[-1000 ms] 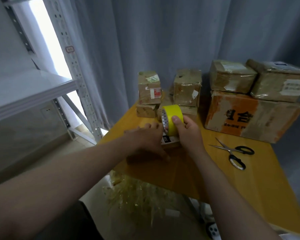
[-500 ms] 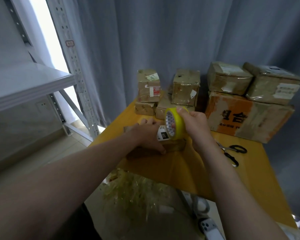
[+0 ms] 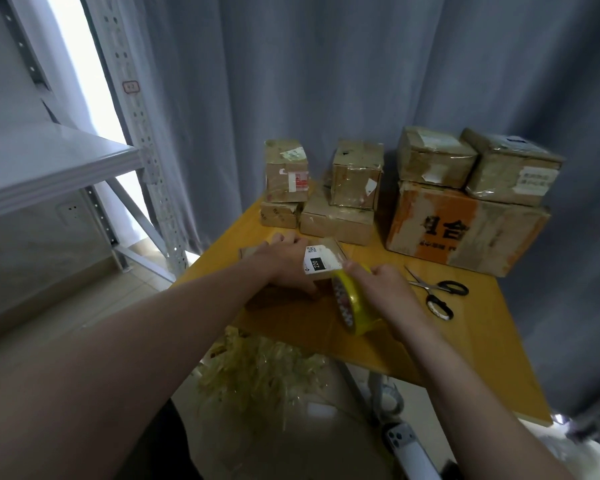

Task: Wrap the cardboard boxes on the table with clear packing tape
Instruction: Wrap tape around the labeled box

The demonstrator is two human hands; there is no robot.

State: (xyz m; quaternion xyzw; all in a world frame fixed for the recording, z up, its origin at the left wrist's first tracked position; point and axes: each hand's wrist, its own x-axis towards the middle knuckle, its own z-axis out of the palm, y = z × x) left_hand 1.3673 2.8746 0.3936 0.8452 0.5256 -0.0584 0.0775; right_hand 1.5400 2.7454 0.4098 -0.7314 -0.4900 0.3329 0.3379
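Eight cardboard boxes (image 3: 465, 233) (seven piled at the back, one nearer), one tape roll (image 3: 355, 306), one pair of scissors (image 3: 437, 292), one table (image 3: 482, 323), two hands: one left hand (image 3: 284, 258), one right hand (image 3: 381, 285).

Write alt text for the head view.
A person's left hand presses down a small labelled cardboard box on a yellow table while the right hand holds a yellow tape roll beside it. Scissors lie to the right; taped boxes are stacked behind.

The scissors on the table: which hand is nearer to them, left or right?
Right. The right hand, gripping the yellow tape roll, is just beside the scissors; the left hand rests on the small box, farther away.
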